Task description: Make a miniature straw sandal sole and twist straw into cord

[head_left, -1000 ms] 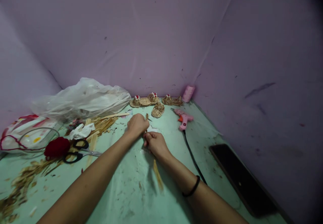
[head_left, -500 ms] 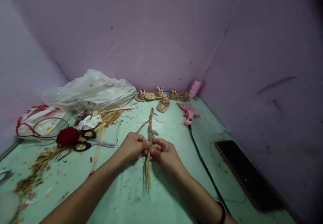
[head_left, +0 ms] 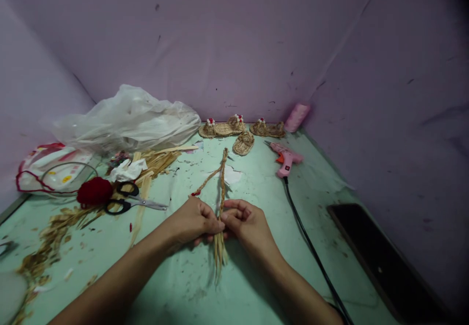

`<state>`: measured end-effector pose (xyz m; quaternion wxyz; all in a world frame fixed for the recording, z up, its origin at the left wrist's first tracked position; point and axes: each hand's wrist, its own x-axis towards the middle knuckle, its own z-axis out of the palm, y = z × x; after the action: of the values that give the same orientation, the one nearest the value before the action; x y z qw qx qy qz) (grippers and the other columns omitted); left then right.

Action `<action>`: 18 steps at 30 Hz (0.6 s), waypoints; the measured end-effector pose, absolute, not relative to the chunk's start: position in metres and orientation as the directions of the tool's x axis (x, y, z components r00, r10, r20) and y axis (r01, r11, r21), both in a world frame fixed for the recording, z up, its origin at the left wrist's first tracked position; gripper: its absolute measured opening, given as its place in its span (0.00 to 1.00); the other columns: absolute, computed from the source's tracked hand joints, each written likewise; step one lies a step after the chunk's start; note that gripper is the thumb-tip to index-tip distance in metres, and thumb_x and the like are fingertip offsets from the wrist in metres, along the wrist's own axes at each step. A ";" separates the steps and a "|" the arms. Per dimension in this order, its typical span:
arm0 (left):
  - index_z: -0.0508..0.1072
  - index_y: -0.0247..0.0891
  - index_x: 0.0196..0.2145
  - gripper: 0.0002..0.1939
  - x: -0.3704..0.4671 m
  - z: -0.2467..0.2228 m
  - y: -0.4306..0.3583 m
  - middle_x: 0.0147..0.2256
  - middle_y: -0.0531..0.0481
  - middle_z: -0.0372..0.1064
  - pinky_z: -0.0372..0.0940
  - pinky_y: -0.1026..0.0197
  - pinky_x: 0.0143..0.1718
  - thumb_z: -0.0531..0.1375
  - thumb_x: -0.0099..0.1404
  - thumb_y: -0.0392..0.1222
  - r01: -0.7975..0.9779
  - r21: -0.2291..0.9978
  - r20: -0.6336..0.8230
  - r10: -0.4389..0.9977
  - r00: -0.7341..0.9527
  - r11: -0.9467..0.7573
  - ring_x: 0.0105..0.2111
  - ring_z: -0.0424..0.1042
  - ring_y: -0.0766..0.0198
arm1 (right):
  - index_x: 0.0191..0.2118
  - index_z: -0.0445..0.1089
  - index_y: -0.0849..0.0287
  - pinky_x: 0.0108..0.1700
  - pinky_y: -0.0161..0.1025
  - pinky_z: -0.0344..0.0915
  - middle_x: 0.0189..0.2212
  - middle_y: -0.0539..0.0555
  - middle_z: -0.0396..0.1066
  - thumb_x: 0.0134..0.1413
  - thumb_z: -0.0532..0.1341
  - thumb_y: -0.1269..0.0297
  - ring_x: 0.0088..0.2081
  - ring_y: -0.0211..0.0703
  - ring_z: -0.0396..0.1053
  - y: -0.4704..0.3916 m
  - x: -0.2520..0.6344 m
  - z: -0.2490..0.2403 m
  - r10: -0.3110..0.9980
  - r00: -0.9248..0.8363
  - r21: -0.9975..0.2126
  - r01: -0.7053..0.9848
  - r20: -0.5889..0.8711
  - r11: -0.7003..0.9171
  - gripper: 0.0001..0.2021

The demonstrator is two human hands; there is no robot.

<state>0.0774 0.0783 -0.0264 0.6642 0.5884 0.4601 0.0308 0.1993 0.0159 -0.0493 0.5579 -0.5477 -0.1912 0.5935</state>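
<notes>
A braid of dried straw (head_left: 223, 183) runs away from me across the green table, its loose strands (head_left: 220, 251) fanned out toward me. My left hand (head_left: 200, 221) pinches the braid's lower end from the left, thumb and fingers closed on it. From the right, my right hand (head_left: 244, 220) also grips the braid, fingertips at the place where plaited part meets loose strands. A second thin braid (head_left: 208, 181) branches off to the left from near the top, with a red tie (head_left: 196, 193) at its end. Some fingertips are hidden behind the straw.
Black-handled scissors (head_left: 137, 202) and a red yarn ball (head_left: 94, 191) lie left, near straw strips (head_left: 161, 161) and a plastic bag (head_left: 132, 119). Small woven slippers (head_left: 229, 128) line the back. At right are a pink glue gun (head_left: 286, 159), its cord (head_left: 308, 244) and a dark phone (head_left: 381, 256).
Both hands have shifted slightly toward me along the braid. The red tie on the side braid has come into sight, and the view has tilted down a little.
</notes>
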 end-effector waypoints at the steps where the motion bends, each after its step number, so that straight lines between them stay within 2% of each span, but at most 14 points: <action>1: 0.66 0.32 0.14 0.12 0.077 -0.026 0.078 0.11 0.54 0.60 0.42 0.69 0.10 0.61 0.44 0.44 0.474 0.815 -0.573 0.581 0.578 0.332 0.08 0.50 0.76 | 0.31 0.65 0.64 0.19 0.33 0.64 0.15 0.47 0.67 0.29 0.67 0.65 0.16 0.34 0.64 0.016 0.199 -0.049 0.873 0.222 -0.838 -0.454 -0.435 -0.303 0.17; 6: 0.67 0.32 0.17 0.10 0.073 -0.025 0.079 0.07 0.57 0.53 0.37 0.70 0.10 0.61 0.44 0.43 0.379 0.829 -0.559 0.559 0.613 0.412 0.08 0.47 0.76 | 0.30 0.67 0.65 0.20 0.32 0.64 0.18 0.50 0.68 0.32 0.66 0.62 0.18 0.34 0.66 0.015 0.204 -0.047 0.885 0.175 -0.812 -0.502 -0.432 -0.297 0.16; 11: 0.68 0.31 0.19 0.09 0.072 -0.025 0.078 0.09 0.57 0.55 0.39 0.70 0.10 0.62 0.42 0.40 0.370 0.822 -0.567 0.563 0.601 0.434 0.09 0.49 0.76 | 0.28 0.67 0.65 0.18 0.32 0.63 0.18 0.50 0.68 0.31 0.67 0.64 0.17 0.34 0.65 0.014 0.205 -0.046 0.885 0.159 -0.815 -0.486 -0.437 -0.316 0.14; 15: 0.70 0.31 0.21 0.08 0.071 -0.027 0.078 0.08 0.58 0.55 0.38 0.70 0.10 0.61 0.43 0.40 0.368 0.826 -0.561 0.555 0.614 0.428 0.09 0.48 0.76 | 0.26 0.68 0.65 0.18 0.32 0.61 0.16 0.49 0.67 0.31 0.66 0.63 0.16 0.33 0.63 0.013 0.204 -0.046 0.894 0.159 -0.847 -0.424 -0.418 -0.321 0.13; 18: 0.70 0.31 0.22 0.09 0.069 -0.029 0.079 0.08 0.58 0.54 0.38 0.70 0.10 0.61 0.45 0.41 0.350 0.832 -0.549 0.546 0.633 0.430 0.08 0.47 0.77 | 0.25 0.67 0.64 0.19 0.33 0.62 0.15 0.49 0.65 0.36 0.63 0.63 0.16 0.33 0.62 0.011 0.203 -0.049 0.912 0.122 -0.883 -0.327 -0.391 -0.335 0.09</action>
<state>0.0690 0.0787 -0.0286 0.7324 0.5295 0.4229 0.0667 0.2035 0.0113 -0.0487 0.5109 -0.5477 -0.2670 0.6064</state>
